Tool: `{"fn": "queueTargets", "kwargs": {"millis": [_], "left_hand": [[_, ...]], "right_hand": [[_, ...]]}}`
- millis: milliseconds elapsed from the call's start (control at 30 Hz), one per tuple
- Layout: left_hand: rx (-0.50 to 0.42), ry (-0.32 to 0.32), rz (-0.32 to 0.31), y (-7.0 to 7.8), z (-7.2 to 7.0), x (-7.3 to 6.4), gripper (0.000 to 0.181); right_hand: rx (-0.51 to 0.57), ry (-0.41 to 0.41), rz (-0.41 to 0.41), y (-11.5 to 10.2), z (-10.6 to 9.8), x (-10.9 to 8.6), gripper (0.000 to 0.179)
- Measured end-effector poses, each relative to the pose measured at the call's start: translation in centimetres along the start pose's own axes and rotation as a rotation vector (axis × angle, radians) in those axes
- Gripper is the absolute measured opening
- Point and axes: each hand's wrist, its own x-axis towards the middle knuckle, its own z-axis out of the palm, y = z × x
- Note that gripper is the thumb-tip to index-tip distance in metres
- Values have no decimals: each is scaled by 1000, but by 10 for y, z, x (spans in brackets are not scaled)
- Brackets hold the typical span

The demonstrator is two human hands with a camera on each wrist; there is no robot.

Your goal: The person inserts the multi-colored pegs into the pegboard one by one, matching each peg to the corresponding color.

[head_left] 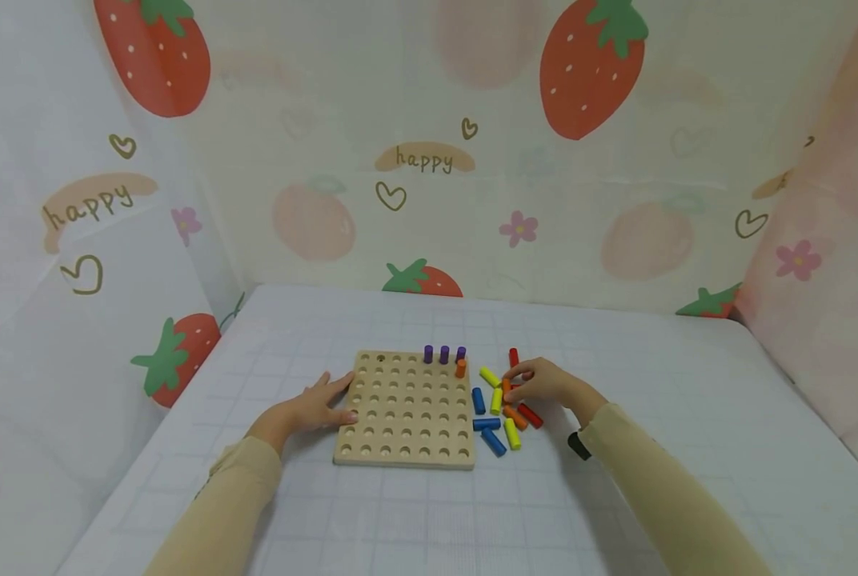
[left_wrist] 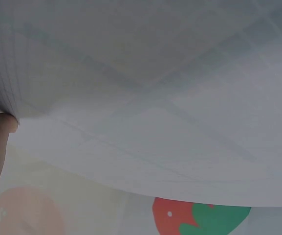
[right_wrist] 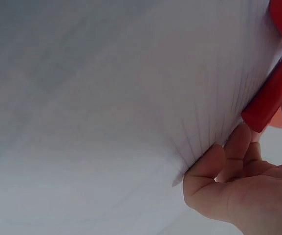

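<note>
A square wooden peg board [head_left: 400,460] with rows of round holes lies on the table. Three purple pegs [head_left: 444,354] stand upright at its far right, and an orange upright peg [head_left: 461,369] stands just in front of the rightmost one. My left hand [head_left: 314,406] rests against the board's left edge, fingers spread and the thumb on its rim. To the right of the board, my right hand [head_left: 544,382] pinches an orange loose peg [head_left: 506,390] between thumb and fingers. In the right wrist view, a red peg [right_wrist: 268,95] lies right by the curled fingers.
Loose blue pegs [head_left: 487,424], yellow pegs [head_left: 512,434] and a red peg [head_left: 530,415] lie scattered right of the board. Another orange peg [head_left: 515,417] lies among them. A strawberry-printed curtain [head_left: 429,224] hangs behind the white table [head_left: 400,520].
</note>
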Motion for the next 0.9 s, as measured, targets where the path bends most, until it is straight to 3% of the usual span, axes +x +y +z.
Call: {"fn": "queueTargets", "kwargs": {"millis": [367,600,900], "left_hand": [[-7,-1,-11,3,0,-2,88],[-9,0,-10,4,-1,-5,89],[-32,-10,22,-2,-2,-2,101]], "right_hand": [[53,6,-40,1,2,1,38],[98,-7,-6,-4,1,2,31],[161,46,-4,-3,3,4,30]]}}
